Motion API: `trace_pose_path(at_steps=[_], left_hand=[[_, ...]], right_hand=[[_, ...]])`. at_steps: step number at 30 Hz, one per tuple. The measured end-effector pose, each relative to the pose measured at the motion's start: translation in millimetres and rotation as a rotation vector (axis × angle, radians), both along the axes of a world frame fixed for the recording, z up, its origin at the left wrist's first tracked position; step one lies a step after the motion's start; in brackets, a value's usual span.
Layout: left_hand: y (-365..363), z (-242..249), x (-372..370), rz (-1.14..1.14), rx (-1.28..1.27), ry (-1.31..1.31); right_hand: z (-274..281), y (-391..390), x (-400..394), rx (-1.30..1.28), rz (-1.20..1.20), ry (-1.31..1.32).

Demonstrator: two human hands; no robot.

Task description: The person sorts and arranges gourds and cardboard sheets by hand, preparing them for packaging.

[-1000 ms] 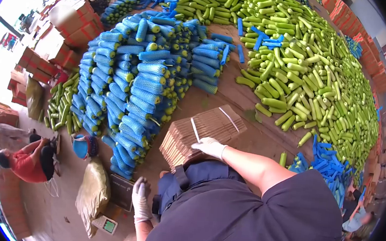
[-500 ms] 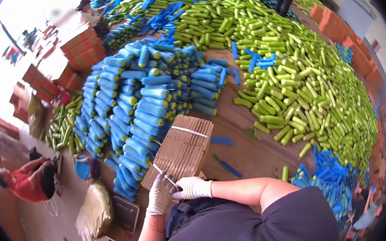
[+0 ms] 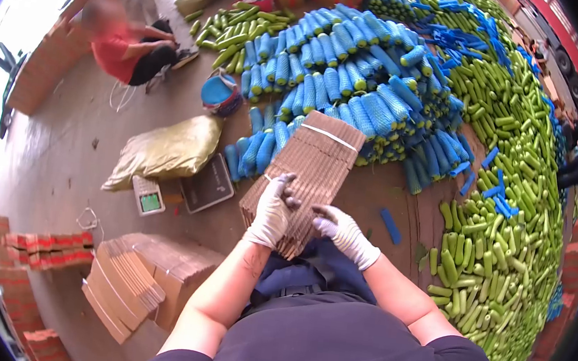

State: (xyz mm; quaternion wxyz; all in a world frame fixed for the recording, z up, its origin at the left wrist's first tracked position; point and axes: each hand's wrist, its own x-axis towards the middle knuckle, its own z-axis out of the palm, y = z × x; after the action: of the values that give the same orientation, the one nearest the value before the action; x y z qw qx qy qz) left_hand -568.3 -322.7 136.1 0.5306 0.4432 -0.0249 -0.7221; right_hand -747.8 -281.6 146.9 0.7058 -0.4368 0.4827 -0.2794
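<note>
A bundle of flattened cardboard boxes [image 3: 330, 155] stands tilted before me, with a white strap [image 3: 329, 136] across its far end. On the near part of its top lies my left hand [image 3: 273, 214] in a pale glove with dark fingertips. Its fingers are curled over a second white strap [image 3: 268, 177], of which a short piece shows beside them; the rest is hidden. My right hand [image 3: 348, 235], gloved too, is at the bundle's right edge with its fingers apart and bent, holding nothing.
Blue-netted gourds [image 3: 379, 109] are stacked beyond the bundle; loose green gourds [image 3: 482, 269] cover the right. At left are a yellow sack [image 3: 166, 151], a scale [image 3: 209, 183], a blue bucket [image 3: 221, 94] and more flattened boxes [image 3: 126, 283]. A person in red [image 3: 117, 52] sits farther off.
My right hand has let go of the near strap and moved right, its fingers spreading. My left hand stays at the bundle. The view has swung left.
</note>
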Motion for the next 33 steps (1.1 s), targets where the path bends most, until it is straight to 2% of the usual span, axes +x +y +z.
trace_pose_path(at_steps=[2, 5, 6, 8, 9, 11, 13, 17, 18, 20, 26, 27, 28, 29, 30, 31, 32, 33], left_hand=[[1.0, 0.5, 22.2, 0.069, -0.023, -0.001], [9.6, 5.7, 54.4, 0.182, -0.026, -0.094], [12.6, 6.6, 66.4, 0.224, -0.01, -0.125], [16.8, 7.5, 94.1, 0.303, 0.03, -0.115], [18.5, 10.4, 104.8, 0.358, 0.039, -0.137], [21.6, 10.9, 125.8, 0.445, 0.053, -0.175], [29.0, -3.0, 156.4, 0.472, 0.055, -0.185], [45.7, -12.2, 192.0, 0.561, 0.126, -0.213], [50.3, -10.8, 191.8, 0.609, 0.157, -0.258], [66.7, -16.3, 198.1, 0.618, 0.213, -0.266], [121.2, -28.7, 193.3, 0.657, 0.404, -0.355], [126.6, -24.7, 181.3, 0.65, 0.399, -0.344], [141.0, -39.4, 182.2, 0.567, 0.373, -0.388], [133.9, -24.2, 157.9, 0.644, 0.491, -0.356], [139.6, -33.8, 155.8, 0.613, 0.534, -0.295], [144.1, -40.4, 146.4, 0.535, 0.479, -0.366], [146.9, -52.6, 141.6, 0.536, 0.529, -0.361], [147.2, -57.5, 128.7, 0.523, 0.556, -0.4]], right_hand=[[-17.6, -3.7, -8.6, -0.122, -0.083, -0.014], [-31.0, 0.0, -30.9, -0.177, -0.037, 0.259], [-36.5, 3.7, -39.3, -0.183, -0.037, 0.255], [-46.4, 12.1, -58.8, -0.373, 0.235, 0.721], [-55.4, 19.2, -69.4, -0.371, 0.227, 0.721], [-74.9, 36.5, -92.8, -0.268, 0.378, 0.888], [-88.6, 58.1, -117.5, 0.041, 0.32, 0.845], [-164.4, 125.0, -204.1, 0.217, 0.361, 0.999], [-160.7, 129.8, -214.6, 0.22, 0.357, 0.997], [-147.8, 138.1, -234.2, 0.502, 0.266, 0.994], [-156.7, 100.7, -254.3, 0.488, -0.01, 0.809], [-171.8, 96.4, -256.6, 0.37, -0.064, 0.781], [-175.8, 92.6, -258.6, 0.35, -0.067, 0.762], [-178.6, 76.6, -255.2, 0.251, 0.065, 0.818], [-182.2, 49.2, -246.6, 0.126, 0.187, 0.873], [-180.6, 30.7, -237.5, 0.127, 0.181, 0.852], [-179.5, 21.4, -229.2, 0.139, 0.179, 0.835], [-183.8, 13.6, -221.2, 0.173, 0.072, 0.752]])
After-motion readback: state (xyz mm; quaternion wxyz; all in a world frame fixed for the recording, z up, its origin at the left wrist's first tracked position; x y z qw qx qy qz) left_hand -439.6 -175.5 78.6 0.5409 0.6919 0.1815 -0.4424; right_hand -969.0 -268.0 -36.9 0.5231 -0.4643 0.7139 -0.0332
